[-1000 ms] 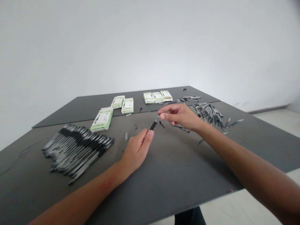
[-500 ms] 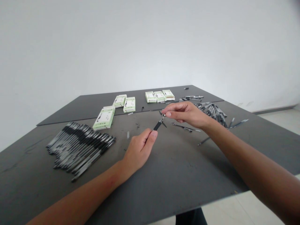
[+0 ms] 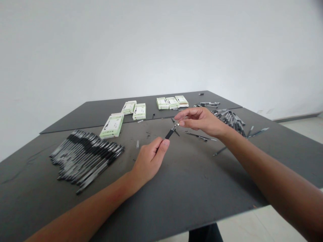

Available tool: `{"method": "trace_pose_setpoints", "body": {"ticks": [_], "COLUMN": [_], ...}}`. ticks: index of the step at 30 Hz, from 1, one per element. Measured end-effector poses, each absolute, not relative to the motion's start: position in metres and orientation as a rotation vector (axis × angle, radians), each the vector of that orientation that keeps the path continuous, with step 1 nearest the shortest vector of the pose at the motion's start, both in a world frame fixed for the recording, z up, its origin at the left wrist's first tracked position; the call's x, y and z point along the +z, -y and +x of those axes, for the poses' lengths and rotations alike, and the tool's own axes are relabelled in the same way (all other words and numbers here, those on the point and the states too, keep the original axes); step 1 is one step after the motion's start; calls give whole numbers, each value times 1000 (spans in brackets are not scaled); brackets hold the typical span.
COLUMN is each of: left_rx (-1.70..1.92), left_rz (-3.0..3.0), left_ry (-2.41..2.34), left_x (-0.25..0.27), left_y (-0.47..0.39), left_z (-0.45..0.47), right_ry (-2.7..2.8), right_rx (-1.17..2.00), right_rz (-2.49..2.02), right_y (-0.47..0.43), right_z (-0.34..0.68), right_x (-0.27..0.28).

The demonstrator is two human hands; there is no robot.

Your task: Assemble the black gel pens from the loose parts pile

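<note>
My left hand (image 3: pixel 151 156) is closed round a pen, whose black grip (image 3: pixel 169 134) sticks out past the thumb and points up and to the right. At the end of that grip is a small silver pen tip (image 3: pixel 177 124). The thumb and curled fingers of my right hand (image 3: pixel 199 121) close on it, the index slightly lifted from the thumb; the exact contact is too small to make out. Left of my hands, many clear pens with black grips (image 3: pixel 88 154) lie side by side on the dark table (image 3: pixel 191 198).
Several green and white boxes (image 3: pixel 112 126) stand toward the back. A loose pile of pens (image 3: pixel 230 122) lies beyond my right forearm, with separate pens (image 3: pixel 200 135) nearer. A small clear piece (image 3: pixel 137 144) and dark marks are on the tabletop. A wall rises behind.
My right index finger and thumb have shifted slightly up and to the right, and spread a little wider at the pen tip. My left hand has barely moved.
</note>
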State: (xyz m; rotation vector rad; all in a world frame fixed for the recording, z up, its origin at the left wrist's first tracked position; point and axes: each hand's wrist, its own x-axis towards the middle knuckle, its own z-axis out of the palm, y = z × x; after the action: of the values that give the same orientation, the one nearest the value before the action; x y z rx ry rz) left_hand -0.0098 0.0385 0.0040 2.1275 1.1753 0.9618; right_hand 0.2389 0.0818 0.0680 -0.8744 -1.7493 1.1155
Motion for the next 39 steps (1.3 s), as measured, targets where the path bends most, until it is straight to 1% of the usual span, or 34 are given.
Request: {"method": "trace_pose_setpoints", "body": {"ticks": [9, 20, 29, 35, 39], "left_rx": [967, 964, 936, 933, 916], "left_rz": [2132, 2144, 2164, 2088, 2009], "left_ry": [-1161, -1145, -1128, -1129, -1092], "left_x": [5, 3, 3, 2, 2], "left_y": [-38, -40, -40, -33, -24], "left_z": [-9, -9, -9, -8, -4], "right_ry": [1690, 1763, 1888, 1842, 1705], "right_rx": [1065, 1120, 1014, 1078, 1030], "right_rz": [-878, -841, -963, -960, -956], "right_y": [-84, -81, -79, -76, -74], "right_z": [238, 237, 238, 228, 213], "right_x": [68, 68, 66, 62, 54]}}
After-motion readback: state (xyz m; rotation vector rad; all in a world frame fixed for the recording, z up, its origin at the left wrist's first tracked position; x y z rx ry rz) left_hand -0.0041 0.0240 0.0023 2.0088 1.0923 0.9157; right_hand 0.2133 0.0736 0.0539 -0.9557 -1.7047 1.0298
